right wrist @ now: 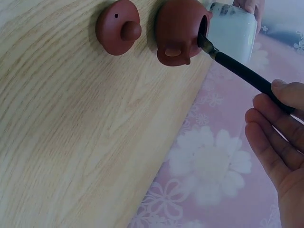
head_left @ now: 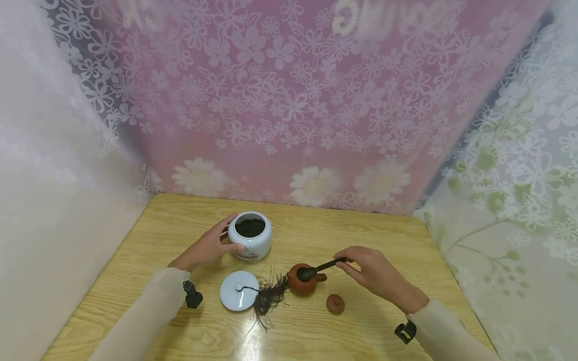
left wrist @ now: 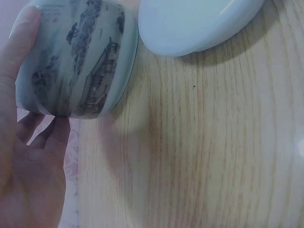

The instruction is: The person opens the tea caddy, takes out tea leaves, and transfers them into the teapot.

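A white porcelain jar [head_left: 256, 245] with dark loose tea leaves [head_left: 250, 227] inside stands left of centre. My left hand [head_left: 208, 247] holds it from the side, thumb in front and fingers behind. In the left wrist view, dark landscape drawings cover the jar [left wrist: 76, 61]. My right hand [head_left: 375, 271] pinches the dark handle of a small tea scoop [head_left: 331, 263] between thumb and fingers. The scoop's head overlaps the opening of a reddish-brown clay teapot [head_left: 301, 289]. In the right wrist view, the scoop's tip [right wrist: 209, 48] reaches into the teapot's mouth [right wrist: 203, 29].
Beside the teapot lies its round clay lid [head_left: 335, 304], knob up. The jar's white lid [head_left: 237, 297] rests near the jar, a cord on its knob leading to dark, spread-out strands [head_left: 269, 296] by the teapot. Floral cloth [head_left: 289, 125] hangs behind the wooden table [head_left: 384, 230].
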